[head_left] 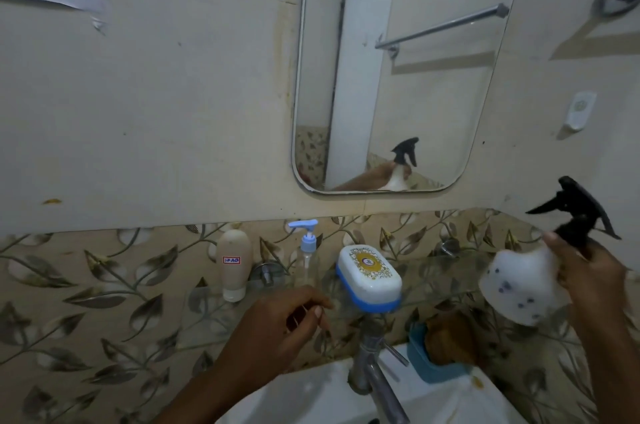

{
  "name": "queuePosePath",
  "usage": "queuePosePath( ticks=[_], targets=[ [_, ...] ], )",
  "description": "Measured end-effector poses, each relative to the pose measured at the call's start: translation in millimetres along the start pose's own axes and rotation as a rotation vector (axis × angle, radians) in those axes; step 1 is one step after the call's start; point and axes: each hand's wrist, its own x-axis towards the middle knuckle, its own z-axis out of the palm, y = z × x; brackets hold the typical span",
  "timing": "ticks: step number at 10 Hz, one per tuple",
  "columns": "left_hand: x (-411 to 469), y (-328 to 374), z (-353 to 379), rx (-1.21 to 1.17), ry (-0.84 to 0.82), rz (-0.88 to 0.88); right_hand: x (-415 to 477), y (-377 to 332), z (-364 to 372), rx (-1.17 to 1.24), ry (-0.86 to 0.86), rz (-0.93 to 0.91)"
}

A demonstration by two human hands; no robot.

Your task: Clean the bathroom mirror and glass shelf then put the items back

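Right hand [596, 280] around spray bottle [518, 288]; left hand [273, 326] loosely curled, empty.

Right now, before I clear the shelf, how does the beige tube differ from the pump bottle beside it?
The beige tube is opaque; the pump bottle is clear. The tube stands on its cap and carries a red-bordered label; the pump bottle stands on its base, light-blue pump on top, no label visible. The tube is wider than the pump bottle. Both stand upright on the glass shelf, left of the soap box.
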Motion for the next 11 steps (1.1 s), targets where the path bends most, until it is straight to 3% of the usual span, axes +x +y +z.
queuePosePath(
  ticks=[4, 10, 11],
  targets=[
    [11.7, 4.1, -1.7, 0.031, -0.018, 0.020, 64.9, -2.5, 69.7, -0.172, -0.056, -0.056],
    [13.9, 13.9, -10.7, 0.068, -0.007, 0.054, 83.5, 5.6, 57.8, -0.315, -0.120, 0.040],
    [14.6, 20.5, -15.0, 0.031, -0.003, 0.066, 70.6, -2.3, 50.1, -0.262, -0.026, 0.019]
  ],
)
